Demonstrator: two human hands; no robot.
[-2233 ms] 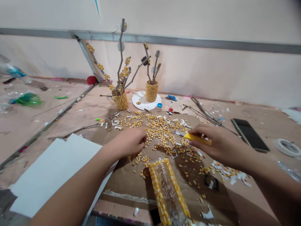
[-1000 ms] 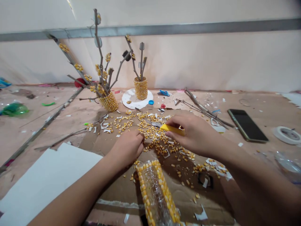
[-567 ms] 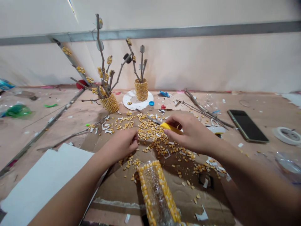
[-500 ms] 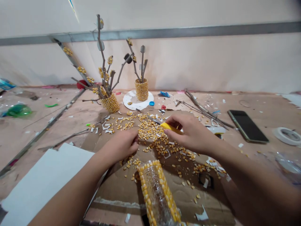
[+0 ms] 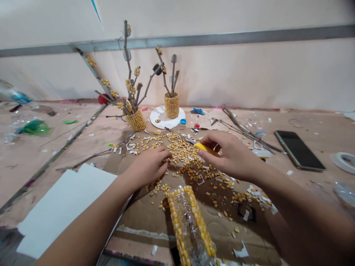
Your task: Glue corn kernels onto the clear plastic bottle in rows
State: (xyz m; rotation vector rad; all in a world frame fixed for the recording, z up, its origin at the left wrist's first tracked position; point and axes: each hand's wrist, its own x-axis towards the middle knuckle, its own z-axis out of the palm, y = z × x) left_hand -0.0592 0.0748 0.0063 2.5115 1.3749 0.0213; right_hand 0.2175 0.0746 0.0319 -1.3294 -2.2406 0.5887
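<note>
My right hand [image 5: 229, 153] is closed around the yellow handle of a utility knife [image 5: 203, 148], whose grey blade points left over the loose corn kernels [image 5: 181, 149]. Left of the pile, my left hand [image 5: 149, 164] is curled with its fingertips down at the kernels' edge; whatever it may pinch is hidden. Closer to me a clear plastic bottle piece [image 5: 184, 210] lies tilted, rows of kernels stuck along both its sides and a bare strip between them. Kernels and paper scraps are strewn over the brown cardboard [image 5: 146, 218].
Two kernel-covered pots, one at the left [image 5: 135, 121] and one on a white disc [image 5: 172, 105], hold upright twigs. White sheets [image 5: 69, 207] lie left. Twigs [image 5: 241, 127], a phone [image 5: 299, 149] and a tape roll [image 5: 344, 162] lie right. A wall stands behind.
The view has shifted slightly, so most things sit further right. My left hand has reached forward, its fingers less tightly curled. My right hand keeps the knife in much the same pose.
</note>
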